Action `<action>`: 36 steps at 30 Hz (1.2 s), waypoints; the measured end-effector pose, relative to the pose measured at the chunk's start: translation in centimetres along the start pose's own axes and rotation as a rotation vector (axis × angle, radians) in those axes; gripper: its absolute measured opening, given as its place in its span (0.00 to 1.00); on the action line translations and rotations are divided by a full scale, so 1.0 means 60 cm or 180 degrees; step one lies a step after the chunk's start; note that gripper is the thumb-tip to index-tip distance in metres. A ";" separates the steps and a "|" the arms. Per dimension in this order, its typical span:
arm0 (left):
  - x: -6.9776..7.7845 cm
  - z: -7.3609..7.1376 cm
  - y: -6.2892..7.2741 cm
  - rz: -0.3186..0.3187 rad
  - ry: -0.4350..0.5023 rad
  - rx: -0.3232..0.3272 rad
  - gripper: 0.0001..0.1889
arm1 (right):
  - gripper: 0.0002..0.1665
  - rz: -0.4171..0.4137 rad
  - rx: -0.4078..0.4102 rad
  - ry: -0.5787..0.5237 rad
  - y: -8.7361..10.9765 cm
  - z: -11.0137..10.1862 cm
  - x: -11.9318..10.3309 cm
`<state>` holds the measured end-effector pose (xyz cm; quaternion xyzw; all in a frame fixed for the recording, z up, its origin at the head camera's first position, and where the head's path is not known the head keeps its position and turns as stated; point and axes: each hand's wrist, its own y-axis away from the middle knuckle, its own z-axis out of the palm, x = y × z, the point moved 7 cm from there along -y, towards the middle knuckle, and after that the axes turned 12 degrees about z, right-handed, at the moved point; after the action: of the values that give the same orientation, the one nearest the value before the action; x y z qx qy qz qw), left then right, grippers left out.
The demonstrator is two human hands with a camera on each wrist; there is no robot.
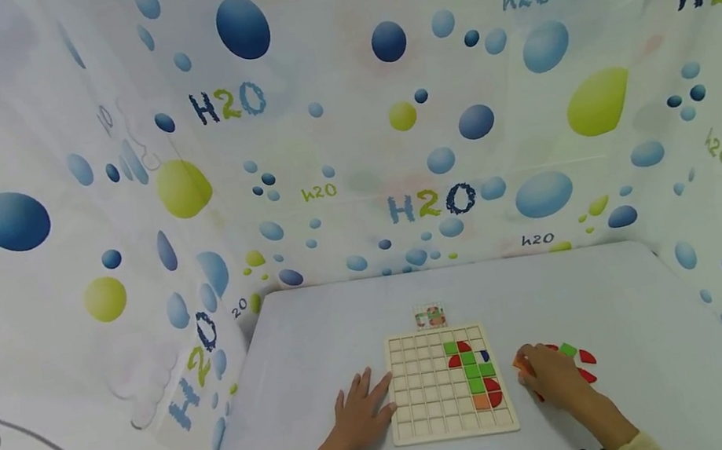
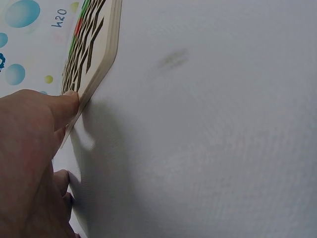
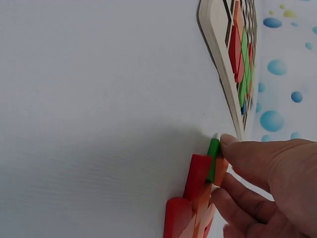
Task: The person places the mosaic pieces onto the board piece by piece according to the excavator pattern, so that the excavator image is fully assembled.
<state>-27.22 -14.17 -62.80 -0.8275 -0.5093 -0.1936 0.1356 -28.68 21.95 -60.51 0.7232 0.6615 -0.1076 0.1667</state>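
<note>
A pale wooden grid board (image 1: 414,440) lies on the white table, with green, red, orange and blue pieces in cells on its right side. My left hand (image 1: 362,414) rests flat on the table with fingers spread, its thumb and a fingertip against the board's left edge. To the right of the board, my right hand (image 1: 555,377) is over a loose group of pieces. Its thumb and fingers pinch an orange block (image 3: 221,170), partly hidden by them. Right beside the thumb stands a green block (image 3: 213,159), with red blocks (image 3: 198,174) next to it.
Beyond the board lies a small printed card (image 1: 429,315) with a coloured pattern. Loose red quarter-round pieces (image 1: 587,357) and a green square (image 1: 568,349) lie around my right hand. A white curtain (image 1: 347,140) with printed bubbles hangs behind the table.
</note>
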 end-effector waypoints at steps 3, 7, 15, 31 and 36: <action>0.002 0.000 0.001 0.0001 0.0000 0.0010 0.31 | 0.24 0.0089 0.0100 0.0005 0.003 -0.004 0.005; 0.002 -0.001 0.001 -0.0013 0.0022 0.0021 0.31 | 0.17 0.0176 0.0129 -0.0055 0.007 -0.009 0.010; 0.003 -0.001 0.002 0.0033 0.0058 0.0096 0.31 | 0.19 0.0142 0.0252 -0.0132 0.004 -0.006 0.008; 0.005 -0.002 0.002 -0.0003 0.0016 0.0085 0.31 | 0.17 0.0104 0.0447 -0.0348 -0.025 -0.004 -0.004; 0.007 -0.004 0.004 -0.0013 0.0036 0.0122 0.31 | 0.16 -0.0031 0.0572 -0.0247 -0.025 -0.004 -0.037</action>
<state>-26.88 -14.02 -62.38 -0.8226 -0.5138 -0.1887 0.1539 -30.43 20.10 -59.62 0.7273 0.6458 -0.1953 0.1262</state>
